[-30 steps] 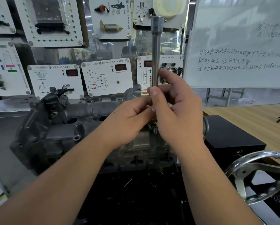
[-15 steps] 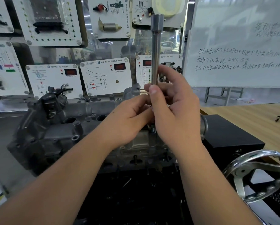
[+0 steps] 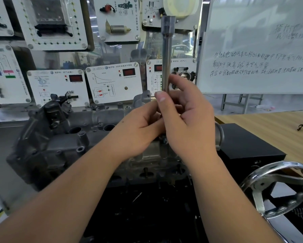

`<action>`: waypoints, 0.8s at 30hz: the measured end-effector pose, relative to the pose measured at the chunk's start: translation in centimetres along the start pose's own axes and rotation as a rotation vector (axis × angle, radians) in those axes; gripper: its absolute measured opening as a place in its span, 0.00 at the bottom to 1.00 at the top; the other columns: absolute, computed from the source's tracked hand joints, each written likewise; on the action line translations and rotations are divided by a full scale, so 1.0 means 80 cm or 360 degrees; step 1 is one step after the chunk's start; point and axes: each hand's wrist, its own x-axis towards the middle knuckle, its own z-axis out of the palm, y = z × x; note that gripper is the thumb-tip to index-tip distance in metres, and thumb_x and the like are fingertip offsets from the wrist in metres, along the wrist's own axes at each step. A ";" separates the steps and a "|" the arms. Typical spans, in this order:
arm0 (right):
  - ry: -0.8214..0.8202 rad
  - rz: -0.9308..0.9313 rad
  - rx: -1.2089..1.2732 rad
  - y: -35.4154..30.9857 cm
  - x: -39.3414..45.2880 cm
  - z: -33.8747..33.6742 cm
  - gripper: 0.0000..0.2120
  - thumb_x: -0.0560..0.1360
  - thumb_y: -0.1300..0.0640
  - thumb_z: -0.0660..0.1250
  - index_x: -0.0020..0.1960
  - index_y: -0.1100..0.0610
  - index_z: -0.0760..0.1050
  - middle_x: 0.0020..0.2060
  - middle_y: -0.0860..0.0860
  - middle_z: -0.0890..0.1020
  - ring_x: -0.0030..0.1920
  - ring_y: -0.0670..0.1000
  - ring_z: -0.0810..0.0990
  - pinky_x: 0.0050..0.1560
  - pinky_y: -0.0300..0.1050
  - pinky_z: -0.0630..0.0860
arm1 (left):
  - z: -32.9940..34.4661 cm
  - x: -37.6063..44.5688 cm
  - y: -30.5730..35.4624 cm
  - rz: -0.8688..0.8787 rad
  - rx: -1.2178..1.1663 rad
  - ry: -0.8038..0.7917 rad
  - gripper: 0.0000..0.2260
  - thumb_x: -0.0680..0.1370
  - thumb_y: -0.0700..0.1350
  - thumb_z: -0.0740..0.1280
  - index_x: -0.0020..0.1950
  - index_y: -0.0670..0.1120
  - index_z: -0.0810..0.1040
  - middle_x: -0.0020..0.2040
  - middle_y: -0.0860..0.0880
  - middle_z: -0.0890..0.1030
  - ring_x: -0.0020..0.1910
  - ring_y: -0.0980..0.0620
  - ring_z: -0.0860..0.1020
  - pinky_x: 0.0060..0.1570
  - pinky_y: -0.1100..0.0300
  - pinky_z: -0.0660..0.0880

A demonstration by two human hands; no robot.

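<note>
Upright, the long steel socket extension [image 3: 166,55] gleams.

A whiteboard [image 3: 259,46] covered in handwriting was seen at the right, sensor panels [image 3: 114,81] were mounted behind, and a chrome handwheel [image 3: 263,185] was set beside a black box [image 3: 249,142].

A long, slim steel socket tube [image 3: 166,55], thicker at its top collar, stands upright, its lower end reaching down to the grey engine head [image 3: 63,146] near that casting's right end.
</note>
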 end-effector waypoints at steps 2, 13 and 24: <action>0.0001 -0.0021 -0.0022 0.000 0.000 0.001 0.16 0.79 0.52 0.69 0.66 0.52 0.78 0.48 0.38 0.84 0.50 0.36 0.82 0.49 0.29 0.76 | 0.000 0.000 0.002 0.0014 0.0040 0.0034 0.14 0.79 0.57 0.63 0.64 0.68 0.75 0.55 0.56 0.86 0.55 0.50 0.84 0.58 0.40 0.80; 0.0008 -0.0005 -0.0022 0.003 0.000 0.000 0.17 0.80 0.51 0.66 0.68 0.51 0.76 0.48 0.38 0.85 0.50 0.37 0.83 0.51 0.39 0.81 | -0.001 -0.002 0.004 -0.0003 -0.0026 0.0001 0.14 0.79 0.59 0.64 0.64 0.64 0.77 0.56 0.47 0.86 0.57 0.39 0.83 0.60 0.36 0.78; 0.0007 0.0009 -0.0038 0.001 0.000 -0.001 0.18 0.81 0.51 0.64 0.70 0.49 0.74 0.47 0.41 0.86 0.45 0.41 0.84 0.48 0.44 0.81 | -0.002 -0.002 -0.001 -0.0028 -0.0039 0.0018 0.15 0.80 0.60 0.63 0.65 0.62 0.78 0.56 0.47 0.86 0.58 0.42 0.83 0.61 0.35 0.78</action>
